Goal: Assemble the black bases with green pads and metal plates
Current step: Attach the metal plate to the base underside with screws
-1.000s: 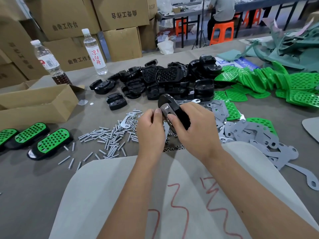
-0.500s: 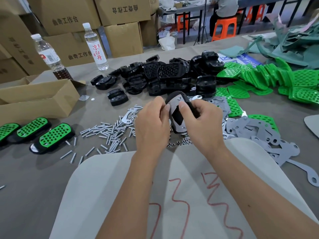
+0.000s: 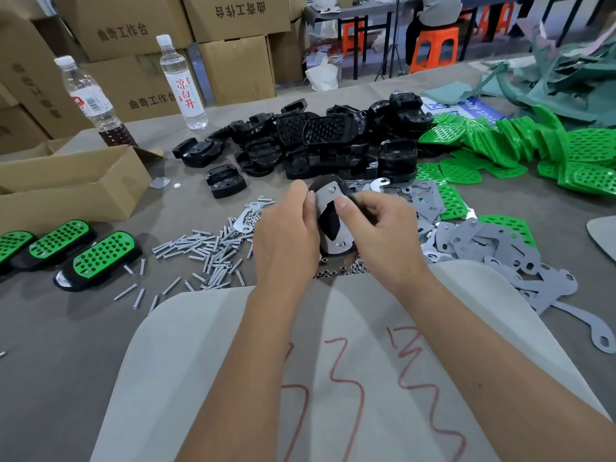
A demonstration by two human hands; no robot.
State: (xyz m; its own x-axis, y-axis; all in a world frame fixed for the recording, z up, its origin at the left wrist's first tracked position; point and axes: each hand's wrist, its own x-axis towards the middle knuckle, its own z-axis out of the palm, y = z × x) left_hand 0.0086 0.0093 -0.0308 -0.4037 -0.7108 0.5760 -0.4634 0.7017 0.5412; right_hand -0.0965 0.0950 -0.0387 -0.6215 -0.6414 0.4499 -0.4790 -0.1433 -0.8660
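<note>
Holding the black base between both hands, we kept it raised just above the surface, its long axis running away from us, metal plate facing up. Our left hand curled round its left edge; our right hand gripped the right side, thumb pressing the plate. Nuts lay directly beneath, screws just left, so we judged the left hand nearer for fetching one.
</note>
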